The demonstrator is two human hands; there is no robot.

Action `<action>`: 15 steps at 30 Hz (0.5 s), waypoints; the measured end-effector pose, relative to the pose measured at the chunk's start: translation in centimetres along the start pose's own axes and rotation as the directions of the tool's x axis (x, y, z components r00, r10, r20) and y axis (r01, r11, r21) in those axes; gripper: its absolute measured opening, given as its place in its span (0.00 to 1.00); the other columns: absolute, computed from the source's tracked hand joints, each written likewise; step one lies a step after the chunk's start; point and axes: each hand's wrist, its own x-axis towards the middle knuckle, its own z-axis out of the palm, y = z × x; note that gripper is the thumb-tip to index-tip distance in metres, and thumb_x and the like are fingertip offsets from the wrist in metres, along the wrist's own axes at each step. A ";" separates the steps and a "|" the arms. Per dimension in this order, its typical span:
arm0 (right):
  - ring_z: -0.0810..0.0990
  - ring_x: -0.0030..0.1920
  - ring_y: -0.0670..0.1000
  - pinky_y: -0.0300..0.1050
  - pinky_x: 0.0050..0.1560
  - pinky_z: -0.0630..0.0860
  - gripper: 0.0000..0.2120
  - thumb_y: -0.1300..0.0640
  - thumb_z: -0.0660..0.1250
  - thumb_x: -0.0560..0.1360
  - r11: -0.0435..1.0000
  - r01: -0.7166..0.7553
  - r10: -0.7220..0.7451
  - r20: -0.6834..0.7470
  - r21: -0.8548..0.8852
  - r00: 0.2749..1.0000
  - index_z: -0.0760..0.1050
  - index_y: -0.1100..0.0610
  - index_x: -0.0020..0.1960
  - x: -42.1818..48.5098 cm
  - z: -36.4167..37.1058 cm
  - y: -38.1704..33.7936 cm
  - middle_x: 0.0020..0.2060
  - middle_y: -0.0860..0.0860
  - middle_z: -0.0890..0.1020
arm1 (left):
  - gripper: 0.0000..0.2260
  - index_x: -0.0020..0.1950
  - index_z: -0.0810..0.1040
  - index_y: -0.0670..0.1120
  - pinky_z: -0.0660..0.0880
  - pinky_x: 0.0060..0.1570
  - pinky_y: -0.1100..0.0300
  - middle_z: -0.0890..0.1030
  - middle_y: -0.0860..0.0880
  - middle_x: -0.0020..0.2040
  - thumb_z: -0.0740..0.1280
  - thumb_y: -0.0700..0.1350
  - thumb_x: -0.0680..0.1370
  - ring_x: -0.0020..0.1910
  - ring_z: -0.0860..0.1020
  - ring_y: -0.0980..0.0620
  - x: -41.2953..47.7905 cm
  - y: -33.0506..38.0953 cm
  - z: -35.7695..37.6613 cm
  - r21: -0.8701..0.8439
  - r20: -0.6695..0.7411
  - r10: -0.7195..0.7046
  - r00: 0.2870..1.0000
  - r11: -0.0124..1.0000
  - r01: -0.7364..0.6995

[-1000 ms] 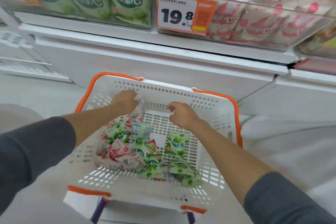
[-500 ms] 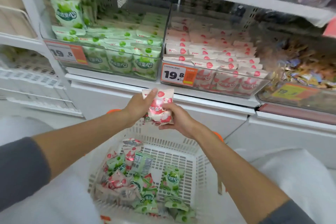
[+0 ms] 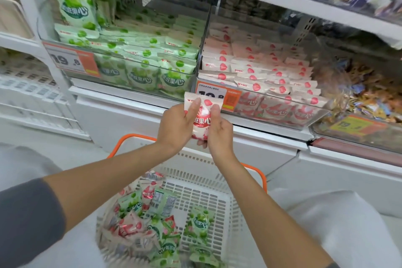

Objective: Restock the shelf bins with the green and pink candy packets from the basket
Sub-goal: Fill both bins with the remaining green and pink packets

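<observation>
Two hands on one pink packet point(image 3: 201, 116), so none is free to catch a slip.

Nearest: basket point(image 3: 219, 204) under the arms, holding a mixed heap of green and pink packets point(image 3: 150, 222), mostly on its left side.

Above it, left hand point(image 3: 174, 126) pinches the packet's left edge, thumb across the face. Right hand point(image 3: 219, 135) curls round the lower right edge, thumb on the front. The packet is upright and in the air, just in front of the shelf lip, covering part of the price tag point(image 3: 228, 99). It is not in any bin yet.

Risks, as judged:
- The packet sits roughly on the divider line between green bin point(image 3: 141, 76) and pink bin point(image 3: 272, 109). A careless lift could drop it left, into the wrong colour.
- The pink bin's front row looks nearly full. Pushing in there could ride over the clear wall and spill packets back out.
- Glossy film held by the edges: the switch to one hand is the likely slip point. A fall probably lands in the basket.
- Candy bin point(image 3: 359, 93) far right is not a target.
</observation>
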 end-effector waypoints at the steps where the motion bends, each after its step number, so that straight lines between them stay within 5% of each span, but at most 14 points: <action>1: 0.78 0.25 0.49 0.39 0.23 0.72 0.26 0.43 0.55 0.81 1.000 0.020 -0.020 0.029 -0.003 0.999 0.78 0.64 0.42 0.1 -0.3 -0.5 0.28 0.55 0.80 | 0.27 0.31 0.72 0.45 0.72 0.34 0.51 0.78 0.47 0.27 0.53 0.60 0.82 0.30 0.78 0.47 0.5 0.1 -0.2 0.005 0.007 0.012 1.000 1.000 -0.012; 4: 0.81 0.38 0.43 0.39 0.39 0.77 0.08 0.56 0.63 0.80 0.997 0.058 -0.063 0.089 0.058 0.994 0.77 0.57 0.56 0.0 -1.1 -1.0 0.40 0.48 0.83 | 0.27 0.32 0.72 0.47 0.71 0.34 0.52 0.77 0.49 0.27 0.51 0.65 0.79 0.31 0.77 0.48 1.5 0.4 -0.9 0.043 0.042 0.031 0.999 0.999 -0.033; 6: 0.81 0.42 0.46 0.41 0.45 0.77 0.09 0.65 0.65 0.78 0.996 0.075 -0.080 0.109 0.045 0.991 0.76 0.54 0.55 0.1 -1.8 -1.8 0.43 0.49 0.83 | 0.27 0.35 0.72 0.50 0.69 0.33 0.54 0.77 0.51 0.30 0.49 0.69 0.76 0.33 0.76 0.49 2.1 1.3 -1.5 0.115 0.025 0.034 0.999 0.993 -0.037; 9: 0.83 0.48 0.46 0.38 0.49 0.79 0.10 0.65 0.66 0.77 0.986 0.164 -0.164 0.043 0.011 0.985 0.76 0.53 0.55 1.0 -3.6 -4.7 0.47 0.49 0.85 | 0.20 0.45 0.72 0.50 0.70 0.36 0.54 0.77 0.54 0.38 0.54 0.66 0.79 0.38 0.76 0.53 4.1 2.8 -2.9 0.181 -0.125 0.131 0.983 0.978 -0.107; 12: 0.82 0.35 0.41 0.36 0.35 0.77 0.03 0.62 0.68 0.77 0.977 0.202 -0.206 -0.062 -0.064 0.977 0.77 0.56 0.51 3.1 -5.3 -8.5 0.36 0.43 0.84 | 0.13 0.54 0.73 0.48 0.72 0.45 0.54 0.75 0.54 0.47 0.59 0.56 0.80 0.47 0.75 0.50 7.9 3.7 -4.5 0.226 -0.185 0.328 0.926 0.931 -0.285; 15: 0.80 0.27 0.49 0.44 0.28 0.76 0.01 0.58 0.68 0.77 0.976 0.168 -0.187 -0.134 -0.140 0.973 0.78 0.56 0.47 7.5 -6.4 -11.4 0.35 0.48 0.83 | 0.23 0.72 0.68 0.48 0.69 0.63 0.52 0.73 0.49 0.66 0.55 0.58 0.81 0.65 0.71 0.49 12.3 4.3 -4.9 0.303 0.037 0.442 0.896 0.849 -0.432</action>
